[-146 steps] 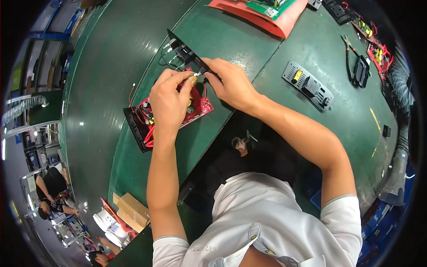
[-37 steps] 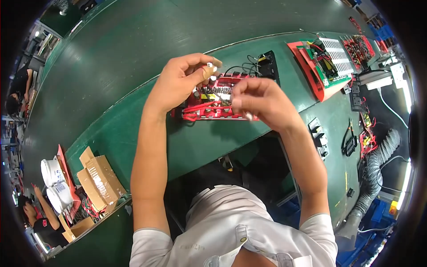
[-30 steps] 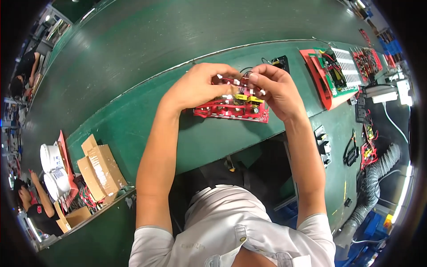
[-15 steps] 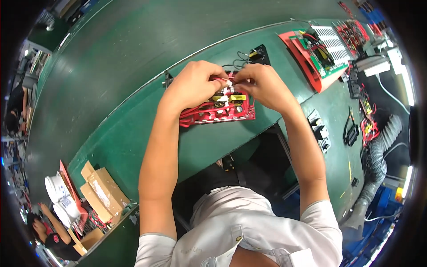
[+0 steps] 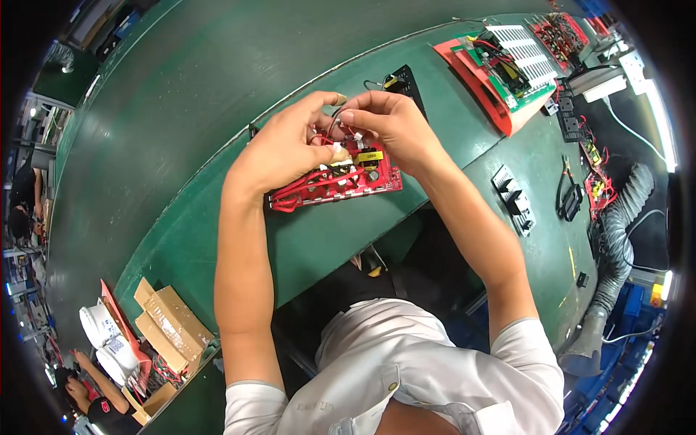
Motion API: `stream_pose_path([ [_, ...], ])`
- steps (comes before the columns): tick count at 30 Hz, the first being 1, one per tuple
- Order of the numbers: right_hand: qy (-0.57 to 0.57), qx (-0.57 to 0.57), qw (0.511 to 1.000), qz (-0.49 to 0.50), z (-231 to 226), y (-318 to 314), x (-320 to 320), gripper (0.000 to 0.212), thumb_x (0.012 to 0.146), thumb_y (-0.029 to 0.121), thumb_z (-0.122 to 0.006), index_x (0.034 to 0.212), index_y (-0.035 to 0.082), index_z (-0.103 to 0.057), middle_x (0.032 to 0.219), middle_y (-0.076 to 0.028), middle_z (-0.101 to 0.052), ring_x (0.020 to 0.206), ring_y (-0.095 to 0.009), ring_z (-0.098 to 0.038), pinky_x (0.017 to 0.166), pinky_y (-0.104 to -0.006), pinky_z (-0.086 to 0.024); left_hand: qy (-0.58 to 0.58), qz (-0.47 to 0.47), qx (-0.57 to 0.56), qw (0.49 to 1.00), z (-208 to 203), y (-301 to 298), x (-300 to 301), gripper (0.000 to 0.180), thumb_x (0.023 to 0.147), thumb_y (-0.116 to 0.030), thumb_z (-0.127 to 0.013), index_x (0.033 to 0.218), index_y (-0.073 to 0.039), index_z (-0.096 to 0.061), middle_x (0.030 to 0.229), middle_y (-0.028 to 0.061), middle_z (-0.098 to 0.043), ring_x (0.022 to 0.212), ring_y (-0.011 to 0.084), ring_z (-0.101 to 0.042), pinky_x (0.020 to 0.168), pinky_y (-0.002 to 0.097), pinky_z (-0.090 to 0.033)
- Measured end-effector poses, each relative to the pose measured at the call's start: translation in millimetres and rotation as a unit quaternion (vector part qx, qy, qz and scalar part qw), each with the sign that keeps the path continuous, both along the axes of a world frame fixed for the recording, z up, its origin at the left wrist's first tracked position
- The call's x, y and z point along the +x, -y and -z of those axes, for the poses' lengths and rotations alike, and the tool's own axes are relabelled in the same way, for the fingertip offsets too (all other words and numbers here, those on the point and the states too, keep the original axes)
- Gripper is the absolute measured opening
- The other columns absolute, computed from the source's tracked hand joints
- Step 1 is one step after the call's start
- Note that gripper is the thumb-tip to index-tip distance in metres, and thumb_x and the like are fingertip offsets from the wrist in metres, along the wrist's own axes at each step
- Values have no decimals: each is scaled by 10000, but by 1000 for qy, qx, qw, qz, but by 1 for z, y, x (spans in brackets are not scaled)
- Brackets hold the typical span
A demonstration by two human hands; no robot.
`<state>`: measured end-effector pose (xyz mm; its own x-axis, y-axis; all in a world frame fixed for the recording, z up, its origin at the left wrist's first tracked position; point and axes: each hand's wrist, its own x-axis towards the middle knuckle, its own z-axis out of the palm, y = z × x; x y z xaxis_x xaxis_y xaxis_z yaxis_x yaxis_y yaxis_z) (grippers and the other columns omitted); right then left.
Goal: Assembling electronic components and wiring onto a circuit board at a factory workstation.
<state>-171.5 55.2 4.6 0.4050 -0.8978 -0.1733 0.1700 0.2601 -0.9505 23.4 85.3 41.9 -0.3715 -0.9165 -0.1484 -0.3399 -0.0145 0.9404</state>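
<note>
A red circuit board (image 5: 326, 190) lies on the green bench in front of me, with yellow-wrapped transformers (image 5: 370, 157), white connectors and thick red wires along its near left side. Above its far edge, my right hand (image 5: 395, 127) pinches a thin dark wire (image 5: 335, 122) between thumb and forefinger. My left hand (image 5: 279, 145) curls in from the left, its thumb low over the board beside a white connector (image 5: 338, 150). Thin wires run between the two hands. What the left fingers grip is partly hidden behind them.
A black finned part (image 5: 407, 83) lies beyond the board. To the right are a red-and-green board assembly (image 5: 500, 80), a grey slotted part (image 5: 513, 201) and a flexible duct (image 5: 616, 239). An open cardboard box (image 5: 174, 322) and white spools (image 5: 109, 341) stand at lower left, near another person (image 5: 94, 395).
Both hands and the board have shifted left in the picture. My right hand has come closer to the left and now pinches a dark wire raised above the board.
</note>
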Motion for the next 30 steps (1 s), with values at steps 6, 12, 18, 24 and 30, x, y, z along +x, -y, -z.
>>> stream_pose_path([
  [6,-23,-64,998,17,-11,-12,15,167,923,116,-663,1003,-31,-670,923,-86,-702,851,-145,-659,765,-267,-519,43,-66,-66,995,10,-1,-8,657,791,-42,-779,1360,25,-457,957,121,-684,895,160,-655,797,306,-530],
  [12,-117,-209,970,46,-15,-19,-6,93,923,85,-626,940,-1,-656,883,-8,-627,835,-82,-571,760,-236,-448,51,-89,-142,985,22,4,-25,547,737,-146,-776,1228,-3,-584,908,160,-693,842,260,-682,752,379,-540],
  [18,-147,-232,962,11,1,-14,-4,89,957,73,-607,996,-5,-624,927,0,-610,892,-76,-560,822,-230,-450,103,-105,-243,959,21,-7,-27,361,709,-20,-690,1063,-1,-619,874,219,-686,868,423,-653,752,511,-510],
  [24,-208,-226,948,-84,8,9,-35,134,986,59,-570,1060,-37,-626,957,-24,-638,904,-89,-585,822,-235,-458,201,-97,-310,924,26,-2,-33,288,709,-105,-754,930,9,-609,795,185,-681,806,383,-681,681,483,-536],
  [30,-255,-236,936,-59,8,5,-43,141,992,59,-565,1083,-38,-612,986,-23,-632,917,-76,-575,847,-224,-453,230,-72,-324,915,27,-2,-42,203,752,-109,-706,902,14,-644,744,178,-685,745,358,-697,652,438,-553],
])
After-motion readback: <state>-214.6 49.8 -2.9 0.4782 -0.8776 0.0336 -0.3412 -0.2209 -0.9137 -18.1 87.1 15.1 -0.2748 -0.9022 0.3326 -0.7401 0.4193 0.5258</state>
